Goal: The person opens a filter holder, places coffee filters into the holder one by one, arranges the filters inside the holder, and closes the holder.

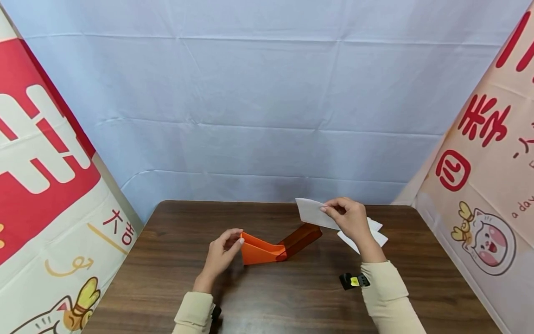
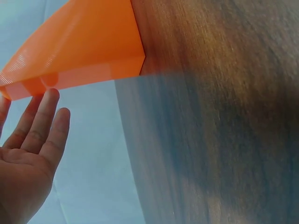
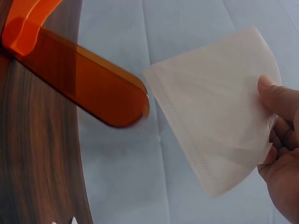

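Observation:
An orange coffee filter holder (image 1: 263, 250) stands on the table, its hinged translucent brown lid (image 1: 301, 239) swung open to the right. At the holder's tall left end, my left hand (image 1: 221, 254) holds the edge between thumb and index finger. The other fingers (image 2: 46, 112) are nearly straight, fingertips right at the end wall. Above the table, my right hand (image 1: 349, 220) pinches a white paper coffee filter (image 3: 210, 107) by one edge. The filter's crimped seam faces the lid in the right wrist view. More white filters (image 1: 381, 237) lie on the table behind that hand.
Both wrists wear dark straps with cameras, the right one (image 1: 353, 281) carrying a yellow label. A brown wood-grain table (image 1: 292, 301) bears everything. Pale blue cloth (image 1: 250, 93) hangs behind the table, and printed cloths (image 1: 479, 185) flank it.

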